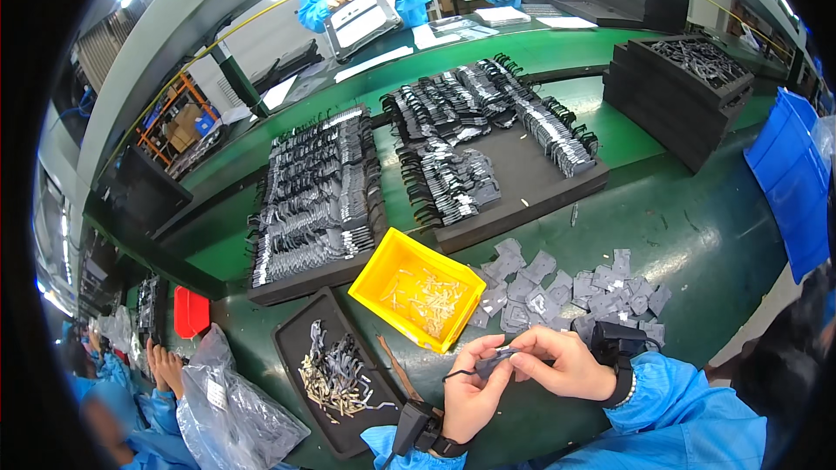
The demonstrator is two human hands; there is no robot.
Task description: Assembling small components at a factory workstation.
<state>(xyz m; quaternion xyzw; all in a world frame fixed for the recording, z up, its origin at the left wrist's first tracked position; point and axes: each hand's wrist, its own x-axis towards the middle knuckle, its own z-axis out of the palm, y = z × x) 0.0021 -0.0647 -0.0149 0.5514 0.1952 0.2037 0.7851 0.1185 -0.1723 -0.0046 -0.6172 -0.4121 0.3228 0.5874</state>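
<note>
My left hand (473, 390) and my right hand (564, 367) meet at the front of the green bench. Between their fingertips is a small dark grey part (494, 362), with a short black cable sticking out past my left fingers. Both hands are closed on it, and the fingers cover much of it. Just beyond them lies a loose pile of flat grey plastic pieces (601, 287). A yellow bin (370, 283) with small pale strips in it stands beyond my left hand. Left of that hand, a black tray (296, 339) holds small cabled parts with gold-coloured and silvery ends.
Two black foam trays (549, 220) (261, 296) carry rows of cabled grey parts. Stacked black trays (644, 113) stand at the far right, near a blue bin (788, 183). A red container (192, 312) and a clear plastic bag (235, 405) lie left. Co-workers sit left and across.
</note>
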